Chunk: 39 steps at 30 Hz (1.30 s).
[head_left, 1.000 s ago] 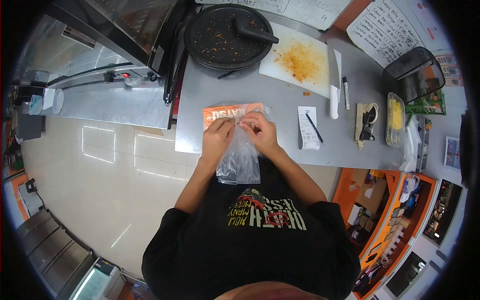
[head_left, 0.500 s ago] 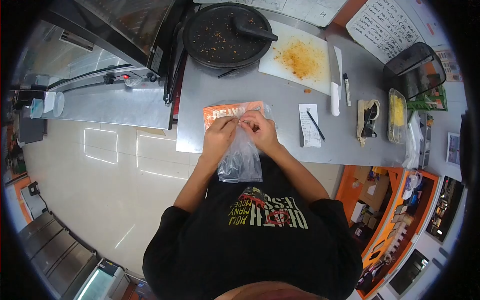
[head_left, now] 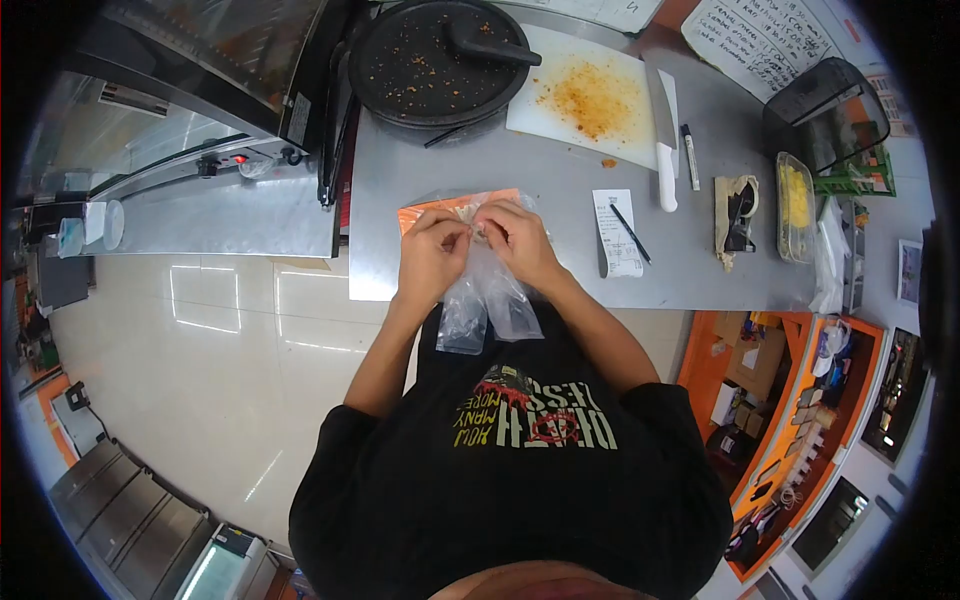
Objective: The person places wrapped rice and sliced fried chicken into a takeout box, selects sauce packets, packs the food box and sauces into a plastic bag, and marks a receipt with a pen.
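A clear plastic bag (head_left: pixel 487 290) lies at the counter's front edge, its two handle ends hanging toward my shirt. An orange printed package (head_left: pixel 415 215) shows through the bag beyond my hands. My left hand (head_left: pixel 433 248) pinches the gathered plastic on the left. Close beside it, my right hand (head_left: pixel 517 243) pinches the plastic from the right, fingers curled. The fingertips almost meet over the gathered part, and exactly how the plastic runs between them is hidden.
Behind are a black stone mortar (head_left: pixel 390 75) with a pestle (head_left: pixel 490 50) and a crumb-covered white cutting board (head_left: pixel 530 115). A knife (head_left: pixel 666 140) lies on the board's right side. Nearer are a receipt (head_left: pixel 617 250), a pen (head_left: pixel 630 234), a marker (head_left: pixel 690 157) and a container of yellow food (head_left: pixel 795 215).
My fingertips have moved slightly apart. The bag's hanging plastic has split into two separate ends, spread left and right. The camera view has shifted a little.
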### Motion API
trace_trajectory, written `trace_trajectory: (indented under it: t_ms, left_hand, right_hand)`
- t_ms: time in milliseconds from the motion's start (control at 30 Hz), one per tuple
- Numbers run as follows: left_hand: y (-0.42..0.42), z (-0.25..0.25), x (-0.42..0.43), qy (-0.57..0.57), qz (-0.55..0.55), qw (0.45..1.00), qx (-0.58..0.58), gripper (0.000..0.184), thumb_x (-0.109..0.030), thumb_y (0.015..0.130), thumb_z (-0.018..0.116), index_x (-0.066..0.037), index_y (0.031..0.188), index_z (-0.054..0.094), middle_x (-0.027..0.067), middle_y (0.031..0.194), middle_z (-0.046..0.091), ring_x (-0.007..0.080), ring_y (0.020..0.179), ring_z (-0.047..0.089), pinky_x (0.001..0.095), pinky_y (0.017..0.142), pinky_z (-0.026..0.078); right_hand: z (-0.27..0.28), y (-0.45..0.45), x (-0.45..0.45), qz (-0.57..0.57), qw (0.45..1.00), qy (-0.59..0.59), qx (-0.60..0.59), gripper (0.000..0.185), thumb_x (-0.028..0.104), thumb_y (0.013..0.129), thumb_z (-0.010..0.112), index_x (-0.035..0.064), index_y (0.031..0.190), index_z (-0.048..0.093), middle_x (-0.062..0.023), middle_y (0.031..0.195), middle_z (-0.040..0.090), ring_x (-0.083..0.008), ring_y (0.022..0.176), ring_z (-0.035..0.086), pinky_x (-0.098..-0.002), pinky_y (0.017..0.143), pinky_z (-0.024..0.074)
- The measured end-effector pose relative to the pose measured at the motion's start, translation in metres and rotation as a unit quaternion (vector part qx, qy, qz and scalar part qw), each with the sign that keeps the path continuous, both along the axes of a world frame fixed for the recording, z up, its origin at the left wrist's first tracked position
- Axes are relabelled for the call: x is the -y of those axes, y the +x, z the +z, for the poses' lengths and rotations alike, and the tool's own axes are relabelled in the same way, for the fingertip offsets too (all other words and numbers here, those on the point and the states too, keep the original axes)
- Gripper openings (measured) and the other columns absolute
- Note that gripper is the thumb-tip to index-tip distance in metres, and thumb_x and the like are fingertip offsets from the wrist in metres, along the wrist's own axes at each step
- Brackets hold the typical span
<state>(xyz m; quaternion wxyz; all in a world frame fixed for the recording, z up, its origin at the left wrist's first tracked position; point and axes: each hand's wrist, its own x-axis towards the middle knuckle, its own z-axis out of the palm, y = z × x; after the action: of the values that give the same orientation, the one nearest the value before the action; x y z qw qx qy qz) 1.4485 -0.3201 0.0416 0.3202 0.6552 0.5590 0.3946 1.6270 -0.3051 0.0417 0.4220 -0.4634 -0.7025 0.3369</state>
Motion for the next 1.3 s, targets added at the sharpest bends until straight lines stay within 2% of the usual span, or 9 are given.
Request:
trace_trajectory:
  t_ms: [167, 267, 367, 467, 700, 833, 967, 1133, 1300]
  left_hand:
    - [-0.004, 0.013, -0.004, -0.089, 0.001, 0.995, -0.037, 0.009, -0.004, 0.078, 0.077, -0.001, 0.086, 0.076, 0.0110, 0.092, 0.071, 0.0240, 0.075, 0.071, 0.0336, 0.070, 0.059]
    - [-0.010, 0.015, -0.008, -0.038, -0.047, 0.991, -0.120, 0.013, -0.008, 0.077, 0.078, -0.002, 0.088, 0.075, 0.0140, 0.103, 0.069, 0.0301, 0.090, 0.069, 0.0402, 0.082, 0.055]
    - [-0.022, 0.018, -0.019, 0.157, -0.095, 0.968, -0.170, 0.029, -0.020, 0.082, 0.076, -0.007, 0.108, 0.073, 0.0135, 0.108, 0.067, 0.0330, 0.100, 0.065, 0.0433, 0.086, 0.051]
    - [-0.037, 0.006, -0.027, 0.154, -0.141, 0.952, -0.223, 0.047, -0.032, 0.087, 0.073, -0.010, 0.128, 0.065, 0.0152, 0.114, 0.065, 0.0358, 0.107, 0.060, 0.0451, 0.090, 0.049]
    - [-0.019, 0.012, 0.024, -0.172, 0.042, 0.938, -0.298, 0.053, -0.048, 0.096, 0.062, -0.007, 0.130, 0.062, 0.0216, 0.103, 0.068, 0.0416, 0.093, 0.068, 0.0502, 0.078, 0.053]
    - [0.025, -0.017, 0.067, -0.243, 0.062, 0.966, -0.055, 0.051, -0.044, 0.099, 0.059, 0.003, 0.120, 0.058, 0.0230, 0.094, 0.070, 0.0346, 0.082, 0.073, 0.0448, 0.072, 0.056]
    - [0.089, -0.018, 0.077, -0.453, 0.005, 0.855, 0.251, 0.041, -0.037, 0.102, 0.058, 0.002, 0.117, 0.058, 0.0118, 0.092, 0.070, 0.0167, 0.075, 0.070, 0.0297, 0.064, 0.054]
    - [0.105, -0.025, 0.090, -0.409, -0.076, 0.883, 0.218, 0.039, -0.036, 0.104, 0.055, -0.001, 0.119, 0.060, 0.0096, 0.100, 0.071, 0.0158, 0.084, 0.068, 0.0277, 0.072, 0.053]
    - [0.115, 0.013, 0.083, -0.431, -0.096, 0.820, 0.364, 0.038, -0.031, 0.106, 0.053, -0.006, 0.134, 0.053, 0.0122, 0.114, 0.069, 0.0175, 0.098, 0.068, 0.0293, 0.087, 0.052]
  right_hand:
    - [0.003, 0.003, -0.002, -0.077, 0.997, -0.029, -0.002, 0.010, 0.000, 0.087, 0.064, -0.0014, 0.096, 0.068, -0.0166, 0.092, 0.068, -0.0308, 0.072, 0.068, -0.0349, 0.063, 0.0528]
    - [0.002, 0.010, 0.001, -0.100, 0.994, -0.040, -0.033, 0.009, -0.001, 0.088, 0.063, -0.0004, 0.096, 0.068, -0.0139, 0.090, 0.068, -0.0274, 0.070, 0.068, -0.0337, 0.060, 0.0522]
    - [0.014, 0.042, 0.004, -0.231, 0.972, -0.029, -0.039, 0.008, 0.000, 0.089, 0.064, -0.0003, 0.096, 0.067, -0.0133, 0.090, 0.068, -0.0248, 0.070, 0.069, -0.0332, 0.060, 0.0523]
    - [0.004, 0.107, 0.023, -0.367, 0.926, 0.002, 0.087, 0.006, 0.001, 0.089, 0.065, 0.0000, 0.096, 0.067, -0.0140, 0.091, 0.068, -0.0254, 0.071, 0.068, -0.0336, 0.061, 0.0527]
    - [-0.014, 0.188, 0.083, -0.390, 0.860, -0.175, 0.280, 0.034, 0.020, 0.082, 0.078, 0.0012, 0.108, 0.064, -0.0176, 0.096, 0.067, -0.0323, 0.086, 0.067, -0.0422, 0.078, 0.0540]
    - [-0.017, 0.189, 0.086, -0.403, 0.866, -0.188, 0.227, 0.039, 0.013, 0.080, 0.079, 0.0002, 0.113, 0.063, -0.0203, 0.106, 0.065, -0.0325, 0.092, 0.068, -0.0395, 0.080, 0.0554]
    - [-0.037, 0.201, 0.081, -0.373, 0.904, -0.181, 0.108, 0.042, 0.004, 0.077, 0.079, -0.0010, 0.115, 0.062, -0.0205, 0.110, 0.064, -0.0293, 0.090, 0.069, -0.0347, 0.080, 0.0562]
    - [0.003, 0.223, 0.089, -0.301, 0.897, -0.283, -0.160, 0.027, -0.005, 0.083, 0.073, -0.0025, 0.108, 0.064, -0.0079, 0.105, 0.063, -0.0120, 0.085, 0.064, -0.0259, 0.073, 0.0527]
    - [0.056, 0.192, 0.094, -0.171, 0.906, -0.309, -0.232, 0.019, -0.006, 0.087, 0.071, 0.0011, 0.102, 0.063, -0.0048, 0.103, 0.063, -0.0110, 0.088, 0.064, -0.0246, 0.075, 0.0531]
